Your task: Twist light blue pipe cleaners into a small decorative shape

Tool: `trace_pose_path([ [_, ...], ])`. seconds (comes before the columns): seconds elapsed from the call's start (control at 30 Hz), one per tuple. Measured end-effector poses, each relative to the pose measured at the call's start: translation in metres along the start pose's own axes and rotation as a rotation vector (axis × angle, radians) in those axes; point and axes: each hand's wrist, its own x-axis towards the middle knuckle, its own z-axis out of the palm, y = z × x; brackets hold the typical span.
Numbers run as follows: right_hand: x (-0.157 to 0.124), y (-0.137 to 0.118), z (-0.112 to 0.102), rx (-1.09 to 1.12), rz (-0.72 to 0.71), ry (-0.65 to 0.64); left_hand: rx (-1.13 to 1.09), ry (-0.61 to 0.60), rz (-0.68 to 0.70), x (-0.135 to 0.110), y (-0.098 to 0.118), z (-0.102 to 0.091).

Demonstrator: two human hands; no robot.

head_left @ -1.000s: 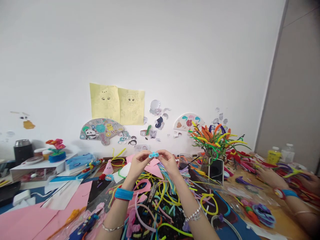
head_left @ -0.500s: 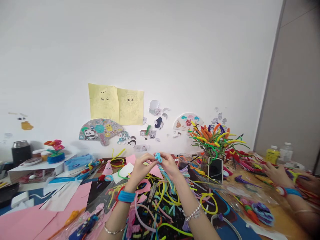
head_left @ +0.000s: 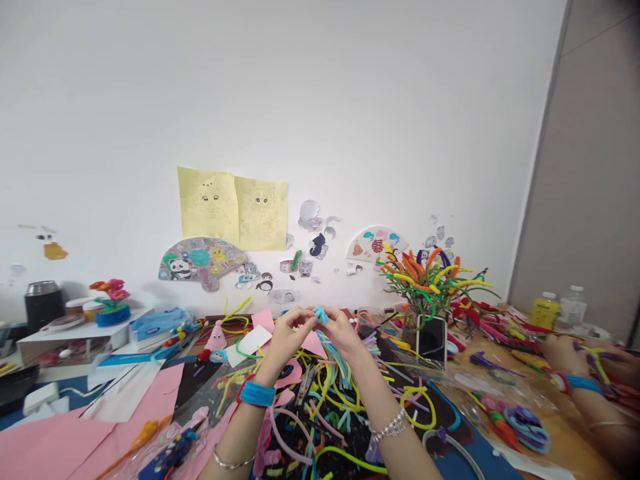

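Between my two hands, above the cluttered table, is a small looped piece of light blue pipe cleaner point(head_left: 321, 315). My left hand point(head_left: 293, 330) pinches it from the left with thumb and forefinger. From the other side, my right hand point(head_left: 341, 332) grips it with bent fingers. The fingertips of both hands nearly meet and hide part of the loops. Under my wrists lies a tangle of pipe cleaners point(head_left: 345, 393) in yellow, pink, green and pale blue. A pair of scissors point(head_left: 305, 385) rests among them.
A vase of pipe-cleaner flowers point(head_left: 425, 280) stands right of my hands, behind a phone point(head_left: 431, 340). A pink cone-shaped figure point(head_left: 217, 335) is at left, near pink paper sheets point(head_left: 55, 443). At far right, another person's hands point(head_left: 570, 357) hold pipe cleaners.
The light blue piece has turned and shifted slightly right between my fingers. My left hand has moved a little to the right. The other person's hands have drawn closer together.
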Motion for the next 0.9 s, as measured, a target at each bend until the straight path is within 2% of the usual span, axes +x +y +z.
trace_pose_path([
  [0.07, -0.002, -0.004, 0.002, -0.029, -0.003, -0.019, -0.012, 0.041, -0.025, 0.002, -0.004, 0.000],
  [0.17, -0.006, -0.010, 0.004, -0.128, 0.008, -0.127, -0.025, 0.109, -0.058, 0.004, -0.009, -0.003],
  [0.27, -0.007, -0.012, 0.004, -0.267, -0.014, -0.196, -0.054, 0.120, -0.073, 0.004, -0.009, -0.008],
  [0.57, -0.004, -0.016, 0.000, -0.412, -0.123, -0.079, -0.141, -0.072, -0.091, 0.004, 0.013, -0.011],
  [0.73, -0.007, -0.022, 0.004, -0.415, -0.147, -0.020, -0.078, -0.054, -0.060, 0.005, 0.009, -0.016],
  [0.9, -0.008, -0.021, 0.009, -0.320, -0.125, 0.011, 0.044, 0.051, 0.033, 0.006, 0.013, -0.022],
])
